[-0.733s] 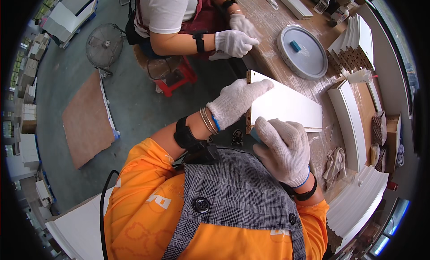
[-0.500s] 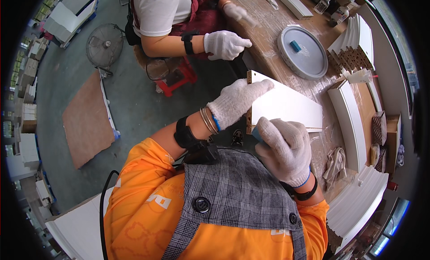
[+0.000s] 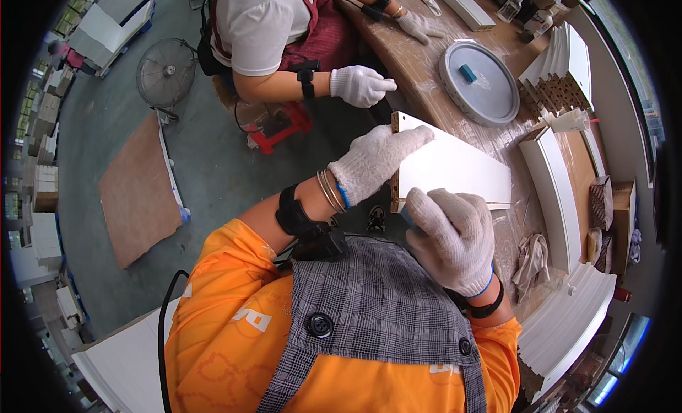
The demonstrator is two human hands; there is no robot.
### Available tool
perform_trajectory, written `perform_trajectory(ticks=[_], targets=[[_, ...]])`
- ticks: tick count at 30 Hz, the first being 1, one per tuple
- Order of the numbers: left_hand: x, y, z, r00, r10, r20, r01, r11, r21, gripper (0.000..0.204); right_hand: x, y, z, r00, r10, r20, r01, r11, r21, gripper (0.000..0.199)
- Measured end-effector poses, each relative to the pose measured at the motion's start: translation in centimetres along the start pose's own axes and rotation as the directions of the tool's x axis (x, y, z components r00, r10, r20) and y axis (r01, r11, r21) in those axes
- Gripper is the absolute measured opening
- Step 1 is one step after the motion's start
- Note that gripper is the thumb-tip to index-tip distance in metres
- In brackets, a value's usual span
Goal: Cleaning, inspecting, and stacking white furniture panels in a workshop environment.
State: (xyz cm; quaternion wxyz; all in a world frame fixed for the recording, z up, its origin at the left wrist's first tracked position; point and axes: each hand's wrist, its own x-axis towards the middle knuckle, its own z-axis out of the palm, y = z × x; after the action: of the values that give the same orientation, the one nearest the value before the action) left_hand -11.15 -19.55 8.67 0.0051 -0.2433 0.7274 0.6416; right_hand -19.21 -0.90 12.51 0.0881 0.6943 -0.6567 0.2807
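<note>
A white board (image 3: 455,161) with a brown drilled end edge lies in front of me, its far part over the table. My gloved left hand (image 3: 380,161) grips its left end, thumb on the white face and fingers underneath. At the near corner is my gloved right hand (image 3: 455,235), fingers curled around a small blue block (image 3: 406,215). Only a sliver of that block shows; the fingers cover the rest. Whether it touches the board's edge I cannot tell.
A round grey lid (image 3: 490,93) with another blue block (image 3: 467,73) lies on the film-covered table (image 3: 398,50). Stacked white boards (image 3: 568,328) stand right. Across sits a co-worker in white gloves (image 3: 362,86). A floor fan (image 3: 167,70) and cardboard sheet (image 3: 142,192) are left.
The co-worker has shifted, one gloved hand now resting flat on the table farther off. My own hands and the board look almost unmoved; slightly less of the blue block shows.
</note>
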Motion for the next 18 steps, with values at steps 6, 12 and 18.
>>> perform_trajectory(ticks=[6,12,18], targets=[[0.1,-0.2,-0.1,1.0,0.017,-0.004,-0.017,0.999,-0.038,0.042,0.1,-0.1,0.0,1.0,-0.014,0.012,0.014,1.0,-0.016,0.064],[1.0,-0.5,0.2,0.993,-0.105,0.044,0.114,0.921,-0.374,0.04,0.0,0.1,0.1,1.0,-0.002,-0.005,0.002,1.0,0.006,0.064],[0.2,0.1,-0.2,1.0,-0.025,0.012,0.026,0.992,-0.121,0.04,0.0,0.2,0.4,1.0,0.011,-0.018,-0.011,1.0,-0.024,0.065]])
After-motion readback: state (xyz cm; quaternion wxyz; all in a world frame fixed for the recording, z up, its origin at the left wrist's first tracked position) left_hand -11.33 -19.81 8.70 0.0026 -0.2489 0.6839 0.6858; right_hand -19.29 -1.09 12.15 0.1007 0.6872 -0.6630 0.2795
